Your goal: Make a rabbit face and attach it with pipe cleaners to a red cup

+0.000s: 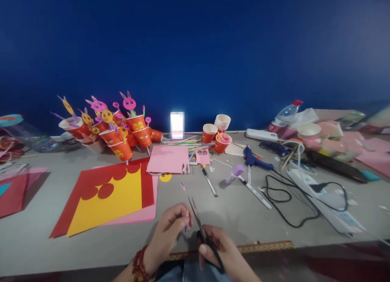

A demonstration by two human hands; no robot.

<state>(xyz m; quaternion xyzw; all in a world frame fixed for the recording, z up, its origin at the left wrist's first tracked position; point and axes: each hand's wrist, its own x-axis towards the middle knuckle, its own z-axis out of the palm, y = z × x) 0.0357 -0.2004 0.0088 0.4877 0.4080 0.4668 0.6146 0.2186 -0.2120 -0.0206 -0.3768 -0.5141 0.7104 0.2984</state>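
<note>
My right hand [217, 247] grips black-handled scissors [199, 225] at the table's near edge, blades pointing up and left. My left hand [170, 229], with a red bead bracelet at the wrist, pinches a small pink and blue paper piece [186, 224] right beside the blades. Another small pink and blue scrap [183, 186] lies on the grey table [237, 209] just beyond the hands.
Red, yellow and pink paper sheets [106, 196] lie at left. Orange paper cups with paper bunny heads [122, 132] stand at the back left. A pink sheet [168, 159], pens, a glue stick [234, 173], a blue glue gun [254, 160], black cables and a power strip [323, 201] lie at right.
</note>
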